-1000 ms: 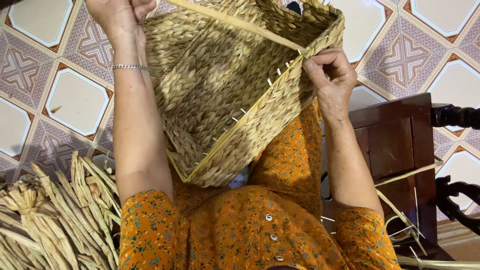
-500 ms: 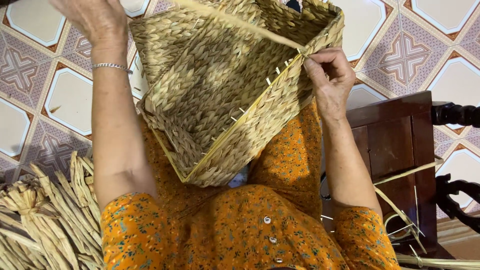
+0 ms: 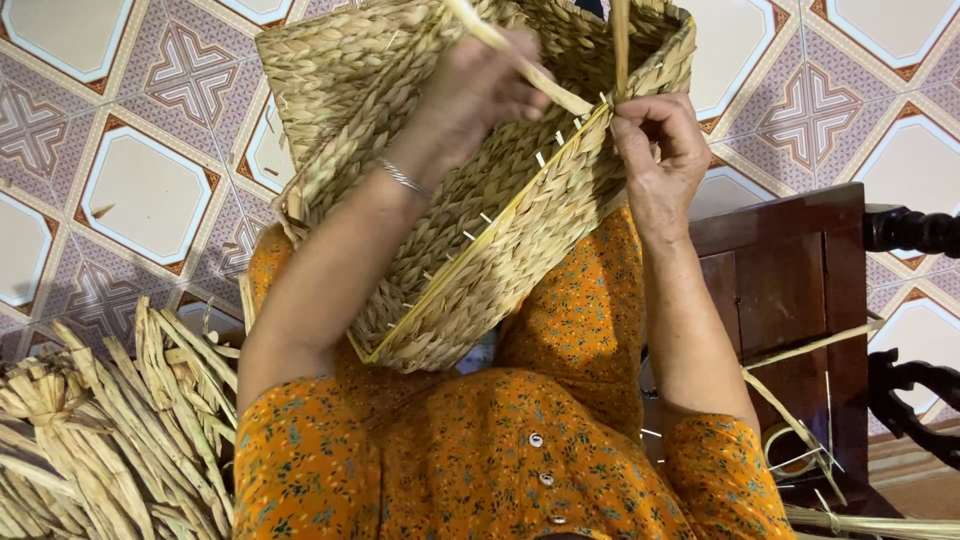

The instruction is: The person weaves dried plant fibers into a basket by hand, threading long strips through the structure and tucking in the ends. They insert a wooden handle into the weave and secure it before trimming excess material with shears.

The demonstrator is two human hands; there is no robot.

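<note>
The woven basket (image 3: 480, 200) rests tilted on your lap. Your right hand (image 3: 655, 150) pinches a pale strand (image 3: 620, 45) at its rim; your left hand (image 3: 480, 85) grips another strand (image 3: 530, 68) just beside. Dried reeds (image 3: 110, 440) lie below-left.

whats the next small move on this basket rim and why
Probably pull the loose strip snug along the rim. The left hand has the pale strip running under its fingers toward the edge of the woven basket, while the right hand pinches the rim where an upright strand sticks out. The strip looks slack, not yet laid flat.
</note>
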